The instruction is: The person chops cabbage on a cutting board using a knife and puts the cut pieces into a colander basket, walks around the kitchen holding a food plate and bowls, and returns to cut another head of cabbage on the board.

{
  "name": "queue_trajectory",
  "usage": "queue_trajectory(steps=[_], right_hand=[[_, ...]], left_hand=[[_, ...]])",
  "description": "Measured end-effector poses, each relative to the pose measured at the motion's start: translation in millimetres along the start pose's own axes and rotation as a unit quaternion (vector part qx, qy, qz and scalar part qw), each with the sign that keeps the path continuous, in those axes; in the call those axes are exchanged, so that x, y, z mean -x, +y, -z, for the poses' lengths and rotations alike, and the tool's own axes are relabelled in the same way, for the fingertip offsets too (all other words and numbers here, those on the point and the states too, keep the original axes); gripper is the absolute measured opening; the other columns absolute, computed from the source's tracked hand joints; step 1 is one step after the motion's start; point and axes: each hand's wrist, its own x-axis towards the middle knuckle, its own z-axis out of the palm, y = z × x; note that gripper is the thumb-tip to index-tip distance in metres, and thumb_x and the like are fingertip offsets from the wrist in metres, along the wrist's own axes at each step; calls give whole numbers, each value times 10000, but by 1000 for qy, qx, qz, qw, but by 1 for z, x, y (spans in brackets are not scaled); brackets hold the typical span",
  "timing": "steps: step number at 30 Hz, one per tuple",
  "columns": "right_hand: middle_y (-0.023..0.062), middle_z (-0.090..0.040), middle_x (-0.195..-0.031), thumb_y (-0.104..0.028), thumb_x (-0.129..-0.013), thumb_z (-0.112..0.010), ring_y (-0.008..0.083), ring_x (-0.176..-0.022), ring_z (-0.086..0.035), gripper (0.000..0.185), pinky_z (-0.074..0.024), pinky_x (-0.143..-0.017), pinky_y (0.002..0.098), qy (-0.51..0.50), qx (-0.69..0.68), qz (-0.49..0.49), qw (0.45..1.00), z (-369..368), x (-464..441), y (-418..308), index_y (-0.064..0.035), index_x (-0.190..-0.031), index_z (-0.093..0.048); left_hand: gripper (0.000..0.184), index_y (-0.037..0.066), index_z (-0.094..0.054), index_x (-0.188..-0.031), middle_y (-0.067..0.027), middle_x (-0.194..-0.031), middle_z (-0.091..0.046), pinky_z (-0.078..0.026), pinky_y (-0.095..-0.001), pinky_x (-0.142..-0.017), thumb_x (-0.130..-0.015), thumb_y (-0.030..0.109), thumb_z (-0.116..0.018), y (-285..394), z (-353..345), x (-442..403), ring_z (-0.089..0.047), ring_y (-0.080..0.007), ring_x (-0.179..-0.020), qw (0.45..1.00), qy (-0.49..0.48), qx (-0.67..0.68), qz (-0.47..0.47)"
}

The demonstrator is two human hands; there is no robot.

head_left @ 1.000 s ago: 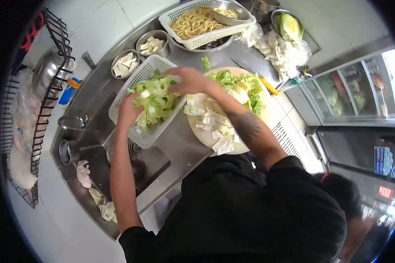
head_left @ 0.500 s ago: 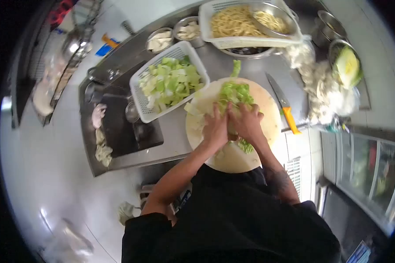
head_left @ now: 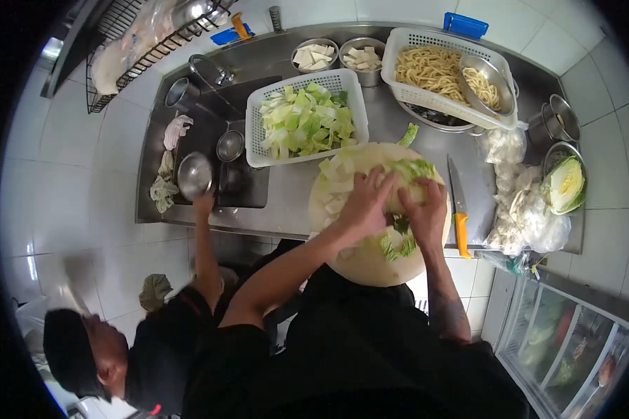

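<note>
Both my hands are on a pale green napa cabbage piece [head_left: 414,169] over a round cutting board [head_left: 377,274]. My left hand [head_left: 367,201] curls its fingers round the cabbage's left side. From the right, my right hand [head_left: 425,209] grips it with thumb and fingers bent; the hands partly hide it. Cut pale pieces [head_left: 337,171] lie along the board's left side, and green leaf bits [head_left: 397,246] near its front. A knife [head_left: 458,202] with an orange handle rests right of the board. Beyond its left edge stands a white basket [head_left: 257,155] of chopped cabbage.
At left, another person's hand [head_left: 203,202] holds a metal bowl [head_left: 195,174] over the sink [head_left: 258,192]. Behind are a noodle basket [head_left: 426,95] and two tofu bowls [head_left: 314,56]. Plastic bags [head_left: 528,202] and a bowl holding half a cabbage [head_left: 565,185] are at right.
The camera view has shifted. Another person has come into view at left with a metal bowl over the sink. My hands remain on the cabbage, now with a wider gap between them.
</note>
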Motion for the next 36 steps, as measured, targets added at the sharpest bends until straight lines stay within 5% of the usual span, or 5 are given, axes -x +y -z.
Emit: queue_trajectory(steps=[6,13,20,29,36], right_hand=[[223,-660,-1013,-305,-779,-745,390,-993,-613,389,-498,-858,433,-44,-34,275,960,-77,-105,-73,-57,-1070,-676],[238,-664,-1091,-289,-845,-654,390,-1025,-631,383,-485,-899,449,-263,-36,208,941,-189,-201,-75,-77,-1163,-663],[240,-599,-1242,-423,-876,-624,406,-1140,-575,494,-486,-937,456,-93,145,181,968,-102,-143,-2,-93,-1243,-626],[205,-314,-1501,-605,-890,-515,462,-1415,-195,609,-171,-1010,780,-144,320,158,923,-172,-18,0,-255,-1388,-495],[172,-334,-1465,-620,-845,-557,449,-1406,-195,612,-214,-985,791,-323,350,279,834,-156,30,5,-266,-1343,-527]], left_hand=[[834,82,-483,-1343,-185,-1275,-543,-442,-424,-1006,-589,128,-835,-94,107,-58,-527,-351,-1196,993,100,40,-47],[881,131,-411,-1451,-203,-1422,-465,-416,-455,-1037,-688,287,-824,-298,98,-124,-448,-323,-1325,961,-71,182,196],[855,321,-294,-1509,-192,-1564,-213,-458,-631,-960,-788,318,-753,-257,28,-134,-154,-617,-1365,906,-29,-156,393],[667,116,-601,-1303,-179,-1139,-679,-514,-378,-901,-670,232,-778,-261,98,-172,-660,-235,-1059,978,-47,-104,177],[963,149,-431,-1454,-213,-1417,-487,-413,-399,-1047,-611,300,-870,-230,83,-174,-498,-315,-1285,986,-79,18,144]])
